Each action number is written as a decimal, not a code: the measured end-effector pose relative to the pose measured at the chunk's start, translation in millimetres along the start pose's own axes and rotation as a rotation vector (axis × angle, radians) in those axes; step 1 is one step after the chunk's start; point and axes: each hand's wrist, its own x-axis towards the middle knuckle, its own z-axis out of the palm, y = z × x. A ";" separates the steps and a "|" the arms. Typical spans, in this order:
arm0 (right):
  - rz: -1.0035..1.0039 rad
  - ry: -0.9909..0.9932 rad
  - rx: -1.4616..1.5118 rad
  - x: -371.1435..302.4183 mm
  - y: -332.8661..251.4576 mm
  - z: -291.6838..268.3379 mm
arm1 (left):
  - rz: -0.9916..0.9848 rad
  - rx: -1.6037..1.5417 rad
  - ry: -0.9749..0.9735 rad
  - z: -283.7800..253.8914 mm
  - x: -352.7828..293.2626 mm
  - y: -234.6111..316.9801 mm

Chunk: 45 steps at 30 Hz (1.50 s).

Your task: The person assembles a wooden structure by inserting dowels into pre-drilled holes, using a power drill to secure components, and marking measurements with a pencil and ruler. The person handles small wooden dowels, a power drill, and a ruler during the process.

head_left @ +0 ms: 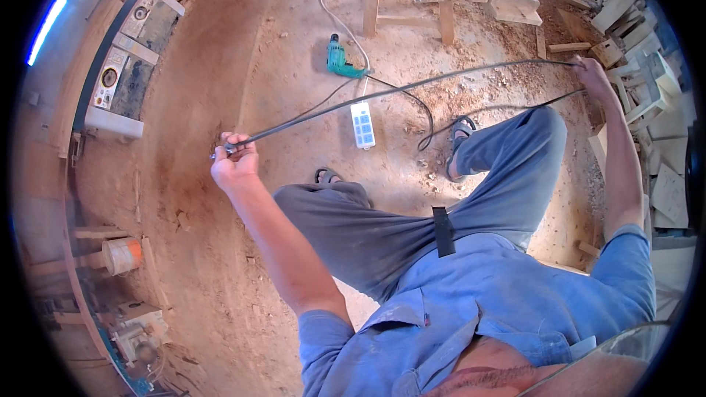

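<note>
The brown floor (198,103) is strewn with wood chips (478,84). Far off, a wooden bench (371,15) stands beside thick slabs (507,0). Boards (671,195) crowd the right. On the left are a bright light (45,29), dialled panels (108,77) and, nearer, a white-and-orange bucket (121,256) and a machine (136,342).

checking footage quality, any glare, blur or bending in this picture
Head view: the light strips at upper left are blown out; the corners go black and edges bow near the rim; the lower left looks hazy, while the cord and green drill look fairly clear.
</note>
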 end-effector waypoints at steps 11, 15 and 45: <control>0.237 0.037 -0.226 -2.1 204.8 109.3 | 0.138 0.272 -0.029 -31.2 25.2 -4.5; -0.227 0.032 0.304 18.8 16.1 158.5 | 0.205 0.749 -0.100 -2.3 -30.0 -108.2; 0.585 -0.179 1.223 142.0 -230.7 317.2 | -0.321 2.367 -0.939 -61.7 -109.5 -102.8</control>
